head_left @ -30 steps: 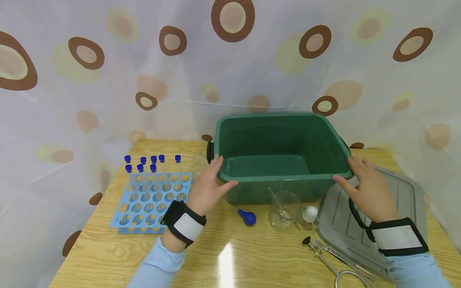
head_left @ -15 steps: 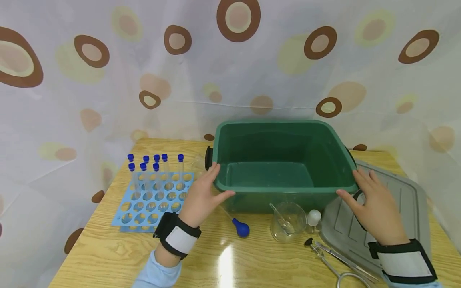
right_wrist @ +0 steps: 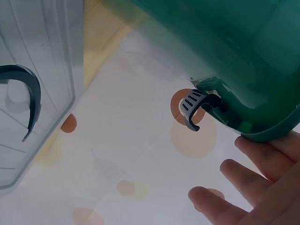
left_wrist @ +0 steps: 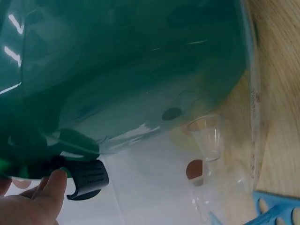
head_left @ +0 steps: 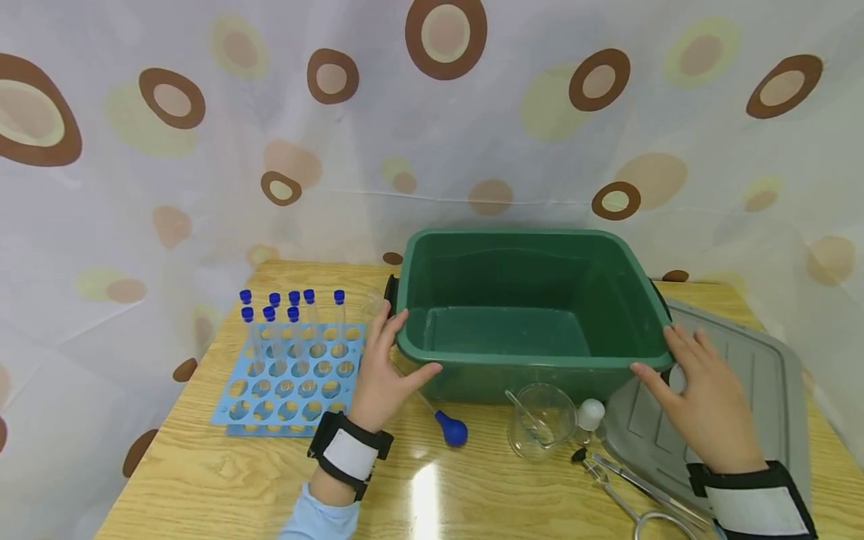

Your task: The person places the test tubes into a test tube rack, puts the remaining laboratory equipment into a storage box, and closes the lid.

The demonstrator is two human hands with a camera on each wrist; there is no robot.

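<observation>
A green plastic bin (head_left: 533, 361) with black clip handles stands between my two hands, its mouth facing up. At its front left corner is my left hand (head_left: 378, 375), thumb out toward the front wall and straight fingers along the left rim. In the left wrist view those fingertips (left_wrist: 56, 183) lie beside the black clip handle (left_wrist: 89, 178). My right hand (head_left: 709, 401) is at the front right corner, thumb near the front rim. In the right wrist view its fingers (right_wrist: 248, 180) are spread, one touching under the rim.
A blue rack (head_left: 290, 390) of blue-capped test tubes stands left. In front of the bin are a blue-bulbed dropper (head_left: 452, 430), a glass beaker (head_left: 540, 424) with a rod and a small white-capped glass vessel (head_left: 590, 415). Metal tools (head_left: 634, 487) and a grey lid (head_left: 742, 382) lie right.
The bin has come toward me with both hands at its corners, mostly in the first half second. The beaker shifted slightly toward me. My left fingers have since spread and straightened.
</observation>
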